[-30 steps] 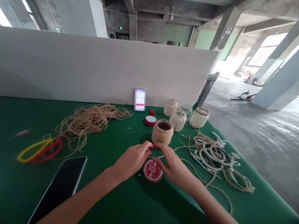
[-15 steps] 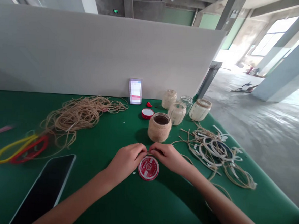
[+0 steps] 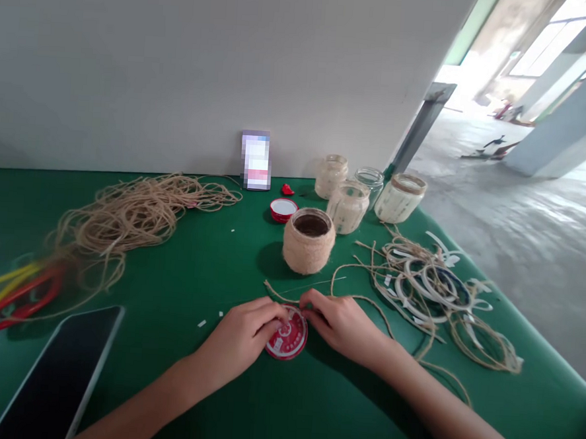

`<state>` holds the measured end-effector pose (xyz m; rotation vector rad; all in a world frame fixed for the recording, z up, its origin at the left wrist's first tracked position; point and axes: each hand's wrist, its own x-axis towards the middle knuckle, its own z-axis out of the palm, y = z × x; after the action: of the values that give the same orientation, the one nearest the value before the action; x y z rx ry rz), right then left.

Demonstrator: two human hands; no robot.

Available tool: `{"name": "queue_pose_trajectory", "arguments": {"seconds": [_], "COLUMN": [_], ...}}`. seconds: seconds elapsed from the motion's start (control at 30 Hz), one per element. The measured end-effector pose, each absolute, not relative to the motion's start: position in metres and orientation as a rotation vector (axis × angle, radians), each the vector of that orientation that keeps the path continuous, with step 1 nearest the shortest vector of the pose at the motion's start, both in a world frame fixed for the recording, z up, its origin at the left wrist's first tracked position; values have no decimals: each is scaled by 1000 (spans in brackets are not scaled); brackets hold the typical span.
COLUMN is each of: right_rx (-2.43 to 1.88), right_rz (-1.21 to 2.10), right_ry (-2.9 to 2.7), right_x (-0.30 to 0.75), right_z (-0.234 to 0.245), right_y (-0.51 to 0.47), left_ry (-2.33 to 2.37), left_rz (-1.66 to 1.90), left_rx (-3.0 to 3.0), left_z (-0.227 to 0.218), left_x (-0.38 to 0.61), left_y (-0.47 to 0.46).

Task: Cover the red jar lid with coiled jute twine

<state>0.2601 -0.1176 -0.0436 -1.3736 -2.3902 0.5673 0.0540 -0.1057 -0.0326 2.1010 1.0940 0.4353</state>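
A round red lid (image 3: 289,338) with white print lies flat on the green table (image 3: 231,262). My left hand (image 3: 240,336) covers its left edge with curled fingers. My right hand (image 3: 343,323) pinches at its upper right edge, where a thin jute strand (image 3: 293,294) runs past. Just beyond the hands stands an open jar wrapped in jute twine (image 3: 308,241).
A loose heap of jute twine (image 3: 129,213) lies at the left, with red and yellow loops (image 3: 15,285) and a dark phone (image 3: 55,377) nearer me. Three more jars (image 3: 368,197), a small red cap (image 3: 283,209) and a tangle of twine and white strips (image 3: 432,288) sit right. A white partition stands behind.
The camera tilted downward. Both hands drew slightly nearer to me and lowered onto the red lid, the left now covering its left edge.
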Motion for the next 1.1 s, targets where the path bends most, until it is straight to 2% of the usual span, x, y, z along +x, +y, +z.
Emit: {"name": "queue_pose_trajectory", "arguments": {"seconds": [0.57,1.1], "right_rx": [-1299,-1248], "right_rz": [626,454], "right_ry": [-2393,-2530], "right_x": [258,257], "right_z": [-48,-47], "right_y": [-121,-126], "left_ry": [1130,1065], "left_rz": [419,447], "left_rx": [2112,2365], "left_z": [-35,-44], "left_x": [51,53], "left_y": [-105,-111]}}
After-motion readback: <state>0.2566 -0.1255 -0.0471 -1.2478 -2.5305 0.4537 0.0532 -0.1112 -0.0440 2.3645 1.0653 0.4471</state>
